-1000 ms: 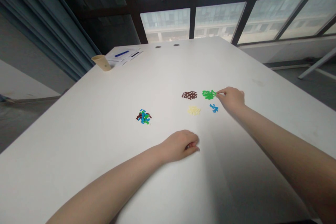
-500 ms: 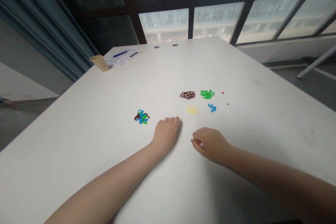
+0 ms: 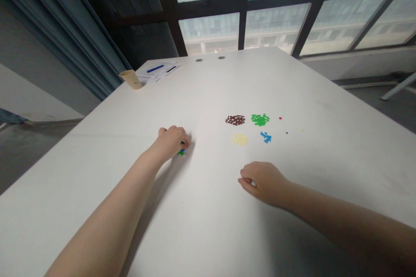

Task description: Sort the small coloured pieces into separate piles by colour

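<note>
My left hand lies curled over the mixed pile of small coloured pieces on the white table, hiding most of the pile; its fingers are pinched together among the pieces. My right hand rests on the table nearer to me, fingers curled in, with something small and pale at the fingertips that I cannot make out. Beyond it lie sorted heaps: brown, green, pale yellow and blue.
Tiny single pieces, red, dark and yellow, lie right of the heaps. A paper cup and papers with pens sit at the far left corner. Windows and a curtain stand behind the table.
My right hand drew back from the green heap to the table in front of me. My left hand moved left and forward onto the mixed pile and closed on it.
</note>
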The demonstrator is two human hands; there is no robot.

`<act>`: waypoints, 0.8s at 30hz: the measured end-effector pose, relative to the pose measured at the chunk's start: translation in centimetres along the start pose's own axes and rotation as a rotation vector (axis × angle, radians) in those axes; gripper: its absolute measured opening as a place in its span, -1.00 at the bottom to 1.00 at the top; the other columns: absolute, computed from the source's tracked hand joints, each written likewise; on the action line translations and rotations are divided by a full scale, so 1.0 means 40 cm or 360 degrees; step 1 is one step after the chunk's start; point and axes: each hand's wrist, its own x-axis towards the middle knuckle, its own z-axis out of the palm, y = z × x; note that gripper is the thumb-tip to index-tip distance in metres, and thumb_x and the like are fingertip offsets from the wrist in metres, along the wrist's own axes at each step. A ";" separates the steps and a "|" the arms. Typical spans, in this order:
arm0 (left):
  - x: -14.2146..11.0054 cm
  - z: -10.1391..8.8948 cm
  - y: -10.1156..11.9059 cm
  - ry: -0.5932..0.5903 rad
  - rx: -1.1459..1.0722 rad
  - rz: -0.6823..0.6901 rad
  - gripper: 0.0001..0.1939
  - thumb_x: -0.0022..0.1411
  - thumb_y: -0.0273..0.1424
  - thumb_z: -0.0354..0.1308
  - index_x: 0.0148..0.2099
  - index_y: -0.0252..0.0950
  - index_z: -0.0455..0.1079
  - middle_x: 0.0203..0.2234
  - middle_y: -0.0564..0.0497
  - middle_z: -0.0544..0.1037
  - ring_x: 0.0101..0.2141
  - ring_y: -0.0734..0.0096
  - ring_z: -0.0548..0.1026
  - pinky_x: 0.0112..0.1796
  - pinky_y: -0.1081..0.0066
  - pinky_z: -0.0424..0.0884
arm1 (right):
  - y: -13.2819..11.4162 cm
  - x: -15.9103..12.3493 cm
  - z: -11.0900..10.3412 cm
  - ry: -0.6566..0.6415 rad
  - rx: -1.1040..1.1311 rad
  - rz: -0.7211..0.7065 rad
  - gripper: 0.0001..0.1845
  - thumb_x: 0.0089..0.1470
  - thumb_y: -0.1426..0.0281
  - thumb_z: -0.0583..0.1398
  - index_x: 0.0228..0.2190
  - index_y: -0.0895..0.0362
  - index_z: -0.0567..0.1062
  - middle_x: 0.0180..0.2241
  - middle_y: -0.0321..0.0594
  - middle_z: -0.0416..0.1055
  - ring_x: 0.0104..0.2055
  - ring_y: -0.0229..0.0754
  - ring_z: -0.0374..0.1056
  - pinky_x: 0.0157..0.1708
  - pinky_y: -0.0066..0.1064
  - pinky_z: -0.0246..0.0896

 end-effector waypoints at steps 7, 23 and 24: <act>0.013 0.040 0.009 0.0127 0.0000 0.0039 -0.82 -0.02 -0.52 0.00 -0.47 -0.24 0.42 -0.42 -0.03 0.50 -0.28 0.21 0.33 -0.32 0.29 -0.01 | 0.001 -0.001 0.000 -0.0035 0.0009 0.0002 -0.73 0.05 0.33 0.00 -0.63 0.13 0.25 -0.60 -0.31 0.28 -0.53 -0.32 0.05 -0.53 -0.40 -0.32; -0.074 0.116 0.287 -0.0596 -0.2818 0.0344 -0.76 0.06 -0.30 0.15 -0.26 -0.36 0.35 -0.51 0.04 0.42 -0.49 0.58 0.32 -0.40 0.50 0.20 | -0.007 0.002 -0.005 0.0016 0.0036 0.0060 -0.74 0.04 0.34 0.03 -0.63 0.14 0.31 -0.60 -0.31 0.33 -0.54 -0.31 0.14 -0.52 -0.41 -0.25; -0.077 0.128 0.299 -0.0614 -0.2913 0.0278 -0.77 0.03 -0.31 0.18 -0.29 -0.37 0.36 -0.51 0.03 0.43 -0.50 0.58 0.34 -0.39 0.51 0.21 | -0.007 0.001 -0.005 0.0021 0.0043 0.0068 -0.74 0.04 0.35 0.03 -0.63 0.14 0.31 -0.59 -0.31 0.33 -0.54 -0.31 0.15 -0.51 -0.41 -0.24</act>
